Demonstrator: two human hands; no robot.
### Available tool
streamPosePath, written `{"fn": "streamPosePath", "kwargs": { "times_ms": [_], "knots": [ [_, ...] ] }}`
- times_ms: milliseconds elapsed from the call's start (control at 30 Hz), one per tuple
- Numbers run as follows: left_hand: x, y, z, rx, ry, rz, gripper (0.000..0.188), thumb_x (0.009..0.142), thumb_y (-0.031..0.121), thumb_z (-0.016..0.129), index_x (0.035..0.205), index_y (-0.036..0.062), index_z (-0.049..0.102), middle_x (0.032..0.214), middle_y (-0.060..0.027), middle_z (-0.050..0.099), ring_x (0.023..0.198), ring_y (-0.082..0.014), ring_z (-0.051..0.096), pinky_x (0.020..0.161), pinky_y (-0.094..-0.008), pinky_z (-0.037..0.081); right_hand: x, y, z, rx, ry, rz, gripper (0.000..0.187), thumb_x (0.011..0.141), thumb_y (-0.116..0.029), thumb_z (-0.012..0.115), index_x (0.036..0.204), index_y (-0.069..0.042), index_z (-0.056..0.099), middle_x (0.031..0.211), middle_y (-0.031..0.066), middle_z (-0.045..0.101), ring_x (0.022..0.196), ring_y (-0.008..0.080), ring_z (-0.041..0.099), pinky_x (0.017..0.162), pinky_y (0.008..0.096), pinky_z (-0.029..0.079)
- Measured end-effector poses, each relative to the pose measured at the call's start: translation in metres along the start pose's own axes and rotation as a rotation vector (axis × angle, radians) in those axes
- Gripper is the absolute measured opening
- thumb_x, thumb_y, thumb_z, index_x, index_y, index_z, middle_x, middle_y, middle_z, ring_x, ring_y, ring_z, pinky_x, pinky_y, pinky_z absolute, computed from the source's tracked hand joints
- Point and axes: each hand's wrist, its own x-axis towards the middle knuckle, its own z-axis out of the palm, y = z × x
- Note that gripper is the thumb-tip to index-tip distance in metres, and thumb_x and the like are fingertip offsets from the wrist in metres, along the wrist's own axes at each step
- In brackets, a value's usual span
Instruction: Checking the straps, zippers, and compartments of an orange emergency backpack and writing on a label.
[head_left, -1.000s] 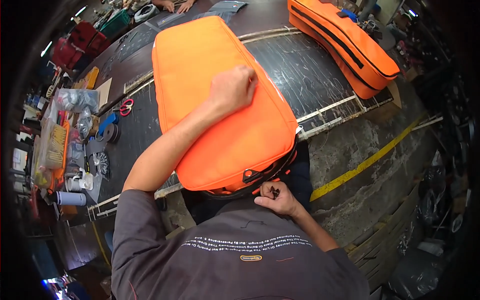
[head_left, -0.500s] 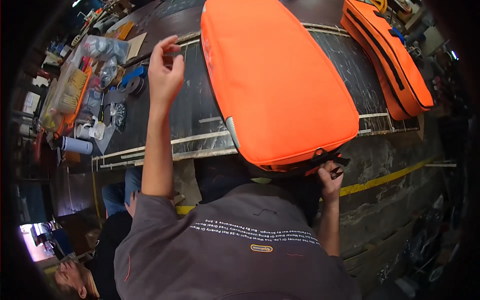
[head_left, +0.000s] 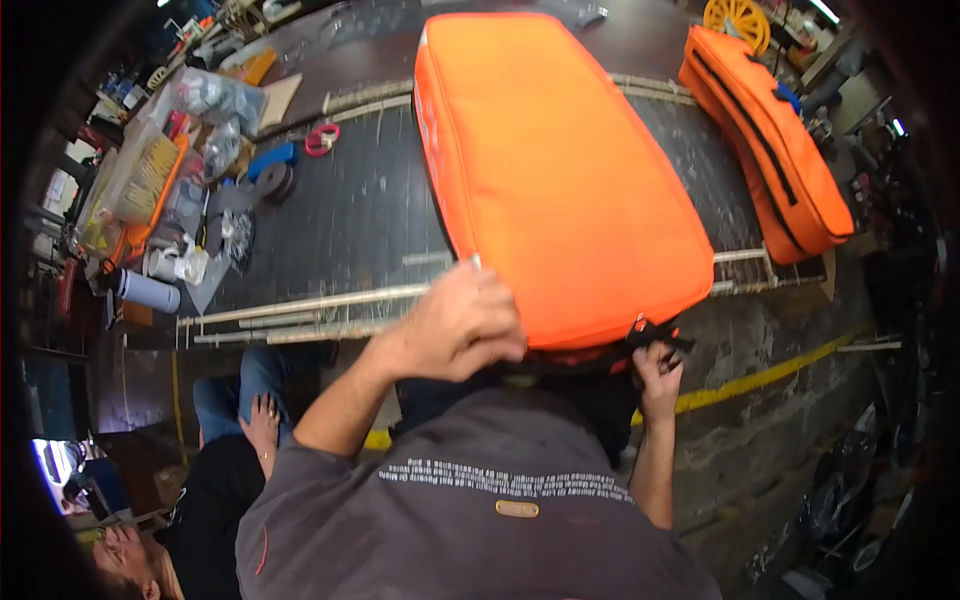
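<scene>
A large bright orange bag [head_left: 570, 190] lies on the dark worktable, its near end reaching past the table's front edge. My left hand [head_left: 465, 322] is at the bag's near left corner. Its fingers are curled in and slightly blurred; what they pinch, if anything, is hidden. Below the near right corner, my right hand [head_left: 656, 382] is closed on small black thread snips [head_left: 669, 361]. Right above it, a black strap with a buckle [head_left: 645, 333] hangs from the bag's near end.
A second orange bag [head_left: 770, 150] with a black zipper stands at the right. On the left lie pink-handled scissors [head_left: 322, 140], a tape roll [head_left: 274, 181], a white bottle [head_left: 147, 290] and a bin of brushes [head_left: 150, 185]. A co-worker [head_left: 215, 480] sits at lower left.
My left hand has come down from above the table to the bag's near left corner, uncovering the pink scissors. My right hand stays near the strap.
</scene>
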Motion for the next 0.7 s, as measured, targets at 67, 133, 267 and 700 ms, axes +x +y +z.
{"fn": "streamPosePath", "kwargs": {
  "times_ms": [67, 133, 267, 700],
  "knots": [
    [0.000, -0.005, -0.005, -0.503, 0.077, 0.047, 0.020, 0.102, 0.023, 0.075, 0.088, 0.0093, 0.071, 0.087, -0.0068, 0.067, 0.085, -0.0301, 0.064, 0.085, -0.0425, 0.048, -0.002, 0.000, 0.004, -0.044, 0.049, 0.003, 0.048, 0.101, -0.008, 0.078, 0.068, -0.014, 0.044, 0.063, -0.0075, 0.043, 0.055, 0.0041, 0.038, 0.053, 0.0285, 0.027],
    [-0.003, -0.017, -0.018, -0.495, 0.320, -0.016, 0.034, 0.111, 0.029, 0.066, 0.085, 0.0065, 0.066, 0.081, -0.0085, 0.063, 0.080, -0.0296, 0.061, 0.080, -0.0433, 0.048, -0.006, 0.000, 0.005, -0.034, 0.008, -0.005, 0.048, 0.100, -0.009, 0.080, 0.069, -0.015, 0.044, 0.063, -0.0080, 0.042, 0.056, 0.0038, 0.039, 0.053, 0.0282, 0.027],
    [0.008, -0.083, -0.070, -0.231, 0.444, -0.241, 0.048, 0.115, 0.031, 0.057, 0.076, 0.0033, 0.060, 0.080, -0.0071, 0.062, 0.078, -0.0189, 0.060, 0.074, -0.0339, 0.047, -0.014, -0.003, -0.018, -0.031, 0.129, 0.161, 0.048, 0.100, -0.011, 0.081, 0.070, -0.015, 0.044, 0.065, -0.0086, 0.041, 0.058, 0.0037, 0.039, 0.054, 0.0276, 0.028],
    [0.130, -0.399, -0.153, 0.057, 0.894, -0.756, 0.067, 0.102, 0.046, 0.078, 0.150, 0.0006, 0.064, 0.141, -0.0199, 0.073, 0.130, -0.0310, 0.070, 0.110, -0.0434, 0.055, -0.068, 0.071, -0.111, 0.407, 0.786, 0.380, 0.052, 0.116, -0.057, 0.054, 0.123, -0.006, 0.063, 0.136, 0.0138, 0.072, 0.129, 0.0328, 0.071, 0.104, 0.0644, 0.061]
  ]
}}
